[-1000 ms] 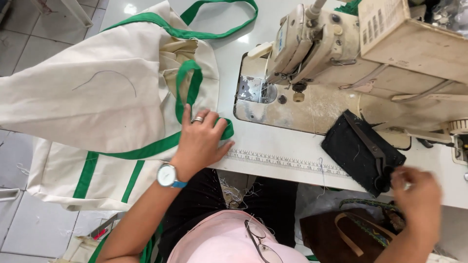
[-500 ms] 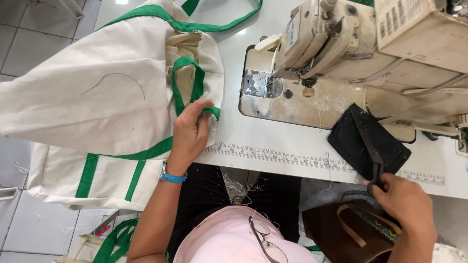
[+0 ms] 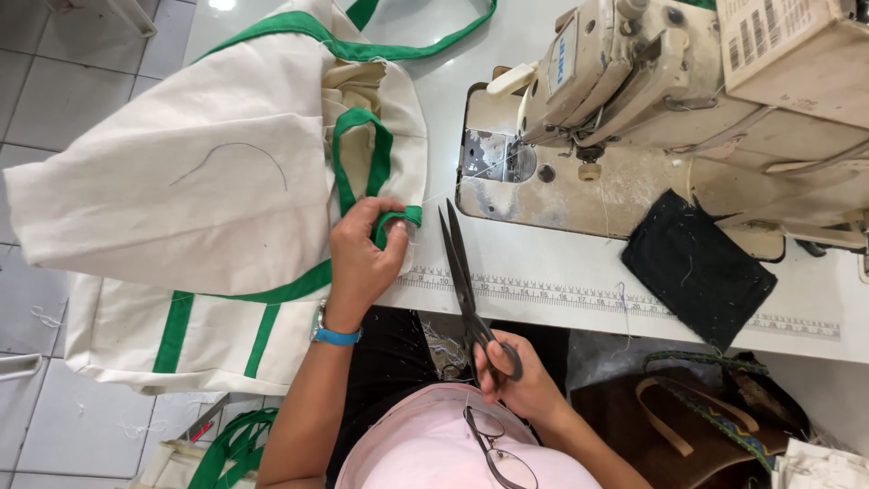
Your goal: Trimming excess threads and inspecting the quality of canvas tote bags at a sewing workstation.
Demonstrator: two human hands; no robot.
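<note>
The left hand (image 3: 362, 258) pinched the tote bag's green strap (image 3: 398, 220) left of the sewing machine (image 3: 652, 100); the right hand (image 3: 520, 380) gripped open scissors (image 3: 462, 272), likely about to trim thread, needing careful blade aim.

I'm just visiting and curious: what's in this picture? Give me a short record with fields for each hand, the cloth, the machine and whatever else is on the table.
left hand: pinches a green strap on the cream tote bag
right hand: holds dark scissors, blades open, tips pointing toward the strap
sewing machine: beige, worn, standing on the white table
black cloth: lies flat beside the machine
brown bag: below the table edge
</note>
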